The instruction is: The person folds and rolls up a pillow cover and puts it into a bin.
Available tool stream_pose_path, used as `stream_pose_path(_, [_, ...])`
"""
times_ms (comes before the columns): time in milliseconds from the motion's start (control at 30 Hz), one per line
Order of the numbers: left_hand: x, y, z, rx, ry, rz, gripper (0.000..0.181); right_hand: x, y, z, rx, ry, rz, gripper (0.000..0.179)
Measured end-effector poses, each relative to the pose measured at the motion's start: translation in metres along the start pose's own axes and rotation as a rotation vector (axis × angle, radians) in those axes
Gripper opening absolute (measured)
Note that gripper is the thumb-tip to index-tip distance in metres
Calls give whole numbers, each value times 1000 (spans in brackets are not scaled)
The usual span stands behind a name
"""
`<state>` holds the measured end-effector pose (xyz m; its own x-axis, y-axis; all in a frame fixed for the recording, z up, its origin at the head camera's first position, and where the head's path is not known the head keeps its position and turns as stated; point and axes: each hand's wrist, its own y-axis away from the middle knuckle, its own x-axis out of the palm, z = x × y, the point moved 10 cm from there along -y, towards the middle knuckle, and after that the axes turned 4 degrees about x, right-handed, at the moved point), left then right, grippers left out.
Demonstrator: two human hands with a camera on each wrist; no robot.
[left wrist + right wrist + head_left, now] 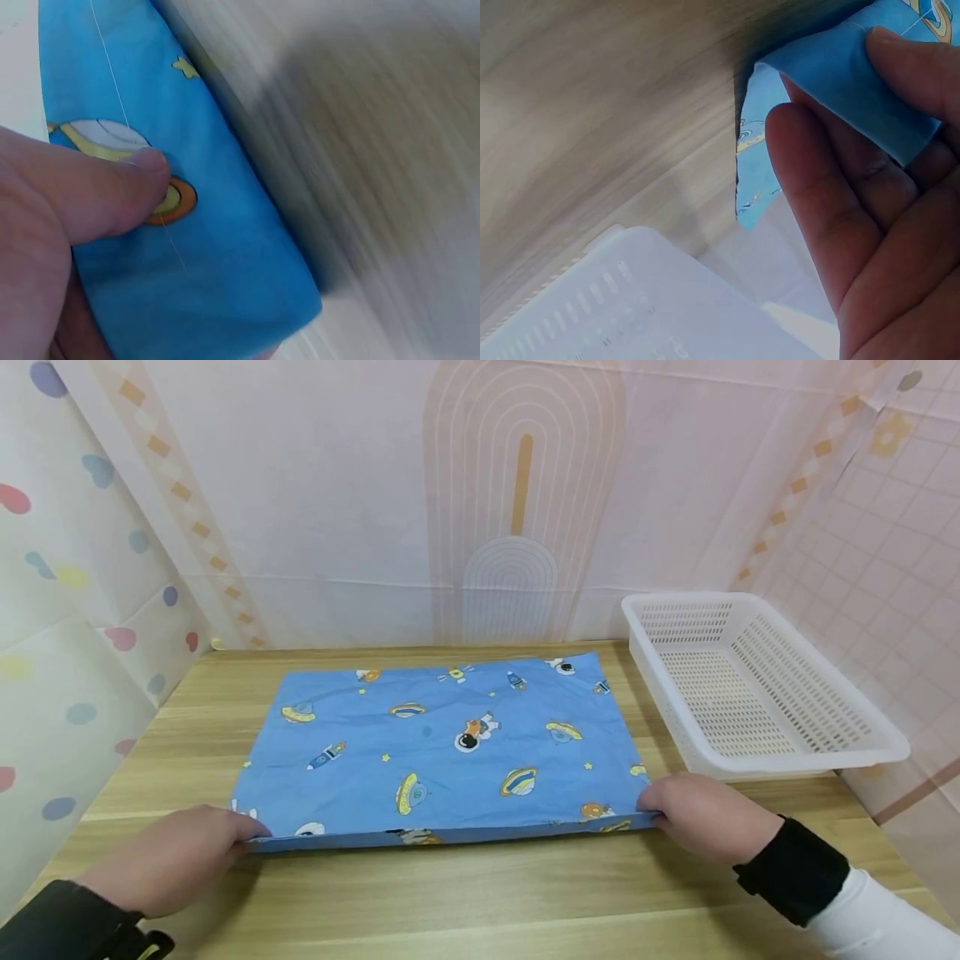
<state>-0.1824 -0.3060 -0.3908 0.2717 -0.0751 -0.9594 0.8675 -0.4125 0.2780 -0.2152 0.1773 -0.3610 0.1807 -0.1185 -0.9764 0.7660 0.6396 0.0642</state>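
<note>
A blue cloth (442, 752) printed with astronauts, rockets and planets is spread as a wide rectangle on the wooden table. Its near edge is raised a little. At the near left corner my left hand (176, 856) pinches that edge; in the left wrist view the thumb (112, 191) presses on the cloth (217, 262), with the other fingers mostly hidden beneath. The right hand (708, 818) pinches the near right corner. In the right wrist view the cloth (840, 82) lies between its thumb (915, 71) and fingers.
A white slotted plastic basket (693, 752) stands at the right, beyond my right hand. The wooden table (450, 902) meets a patterned curtain (322, 510) at the back, and printed sheets hang at both sides.
</note>
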Motion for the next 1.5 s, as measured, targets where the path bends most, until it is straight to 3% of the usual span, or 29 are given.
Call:
stream_pose_path(300, [-2, 8, 10, -13, -13, 6, 25, -3, 8, -1, -13, -42, 15, 35])
stream_pose_path(467, [-9, 13, 12, -7, -18, -19, 28, -14, 13, 4, -49, -62, -9, 38])
stream_pose_path(667, [-19, 20, 12, 10, 13, -40, 19, -26, 17, 3, -49, -118, -2, 41])
stream_pose_path(933, [-18, 27, 10, 1, 57, 2, 30, -25, 24, 3, -24, -115, 52, 32])
stream_pose_path(1100, [-24, 28, 8, 28, 31, -25, 32, -29, 25, 2, 7, -124, 58, 32])
stream_pose_path(1167, [-30, 28, 5, 64, 0, -72, 33, -31, 25, 0, 25, -111, 47, 33])
stream_pose_path(1300, [-36, 25, 7, 61, -34, -109, 23, -36, 23, -3, 56, -72, 18, 30])
stream_pose_path(1500, [-35, 23, 12, 33, -25, -77, 21, -39, 22, -4, 67, -80, 11, 32])
